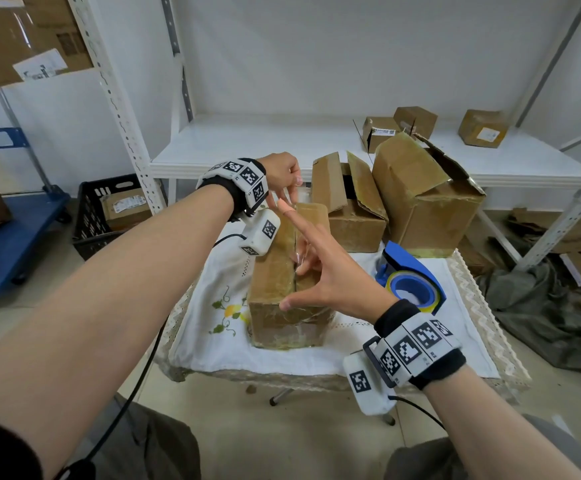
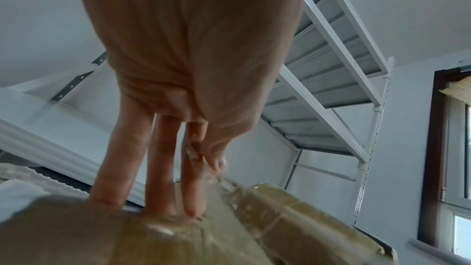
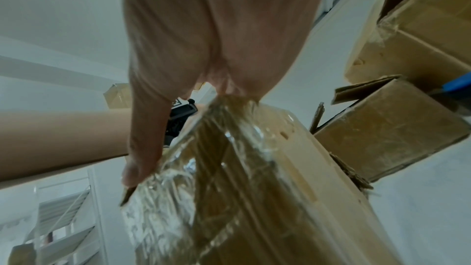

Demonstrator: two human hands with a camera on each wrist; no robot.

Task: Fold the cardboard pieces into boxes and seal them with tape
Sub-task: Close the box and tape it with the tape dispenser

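Note:
A brown cardboard box [image 1: 271,271] lies lengthwise on the white cloth-covered table [image 1: 212,341], its top flaps closed along a middle seam. At the box's far end my left hand [image 1: 294,183] pinches the end of a strip of clear tape [image 2: 221,180] between thumb and index finger. Its other fingers [image 2: 158,188] reach straight down to the box top [image 2: 153,239]. My right hand [image 1: 330,271] is spread over the top. Its index finger points to the far end, and its thumb [image 3: 137,168] presses the crinkled tape at the box's [image 3: 254,198] near edge.
A blue tape dispenser [image 1: 410,282] sits on the table to the right of the box. Two larger open boxes [image 1: 427,199] stand behind. A white shelf [image 1: 282,143] carries small boxes [image 1: 483,128]. A black crate [image 1: 109,209] and a blue cart [image 1: 12,237] stand at left.

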